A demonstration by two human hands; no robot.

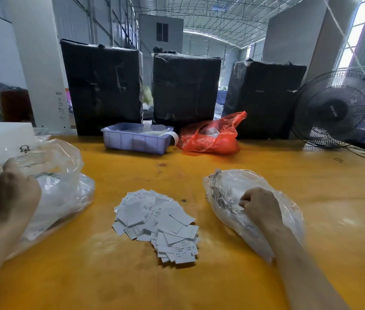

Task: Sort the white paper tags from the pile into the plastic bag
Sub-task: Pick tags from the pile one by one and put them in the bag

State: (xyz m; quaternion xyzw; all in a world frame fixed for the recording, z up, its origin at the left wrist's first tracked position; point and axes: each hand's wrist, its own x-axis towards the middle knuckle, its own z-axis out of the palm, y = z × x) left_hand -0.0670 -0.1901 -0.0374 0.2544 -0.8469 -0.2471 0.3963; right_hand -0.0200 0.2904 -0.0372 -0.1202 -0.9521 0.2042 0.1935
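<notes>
A pile of white paper tags (pixel 157 222) lies on the yellow table (pixel 311 198) between my arms. My left hand (pixel 5 189) is curled round the gathered edge of a large clear plastic bag (pixel 60 186) at the left. To the right lies a second clear plastic bag (pixel 233 191) with tags inside. My right hand (pixel 259 204) rests on top of it with fingers curled into the plastic, seeming to pinch it. Neither hand touches the pile.
At the table's back stand a lilac plastic tray (pixel 134 142) and a red plastic bag (pixel 210 137). Behind them are three black wrapped boxes (pixel 186 88). A black fan (pixel 338 110) sits at the back right. A white box (pixel 2 135) is at the far left.
</notes>
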